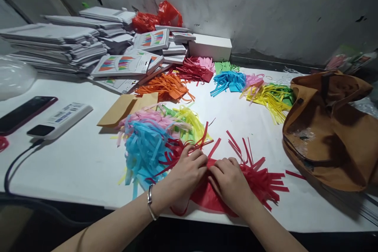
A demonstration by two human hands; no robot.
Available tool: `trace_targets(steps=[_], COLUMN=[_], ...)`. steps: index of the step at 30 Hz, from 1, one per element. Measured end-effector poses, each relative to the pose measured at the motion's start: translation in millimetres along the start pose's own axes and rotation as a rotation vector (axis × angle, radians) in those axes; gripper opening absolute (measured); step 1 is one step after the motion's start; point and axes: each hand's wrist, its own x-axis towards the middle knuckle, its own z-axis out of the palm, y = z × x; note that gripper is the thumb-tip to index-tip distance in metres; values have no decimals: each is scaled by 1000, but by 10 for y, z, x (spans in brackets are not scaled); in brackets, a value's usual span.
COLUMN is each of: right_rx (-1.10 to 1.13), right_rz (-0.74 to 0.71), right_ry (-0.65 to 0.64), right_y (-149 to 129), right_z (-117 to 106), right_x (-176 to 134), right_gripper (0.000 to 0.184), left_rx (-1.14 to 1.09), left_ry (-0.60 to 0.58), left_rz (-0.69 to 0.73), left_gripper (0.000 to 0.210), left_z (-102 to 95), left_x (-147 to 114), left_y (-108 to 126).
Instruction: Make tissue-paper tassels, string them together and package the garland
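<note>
Red tissue paper with fringed ends (211,201) lies at the table's front edge, its cut strips spreading left and right. My left hand (190,169) is closed on the paper's middle, fingers bent and pressed down. Close beside it, my right hand (228,177) also grips the red paper with curled fingers. The fingertips of both hands nearly meet, and what lies beneath them is hidden. Against the left hand's side rests a heap of blue fringed tissue paper (146,149), with pink strips (147,120) and yellow strips (193,124) behind it.
Orange (165,86), blue (228,81) and yellow fringe bundles (268,100) lie farther back. Stacks of flat white packages (59,43) stand at back left, near a white box (210,47). A brown bag (330,134) stands right; a phone (26,114) and a cabled power bank (60,121) lie left.
</note>
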Motion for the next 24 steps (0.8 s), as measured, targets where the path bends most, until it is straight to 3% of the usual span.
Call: trace_targets(steps=[4,10,15,20,22,24], right_rx=[42,111,111,-113,-141,-120], right_rz=[-50,-4,165,340,360,320], right_ry=[3,20,33,-65,-82,-74], right_y=[6,121,104,12,8,19], right_z=[30,-84,-118,-81,-98,-119], right_x=[-17,-205,-314,-170,-106,-79], right_gripper=[28,26,19,14,10,10], left_rx=[-96,-174,-132,11,57,90], left_ry=[17,32,-30,-136,-118,-94], left_rz=[-28,-105,-249,-364,-326,-198], left_gripper=[14,15,20,15,13,12], left_z=[12,58,19,-65,-48,11], left_x=[0,-99,-73,77,88,62], left_y=[-1,-2,111,189,185,177])
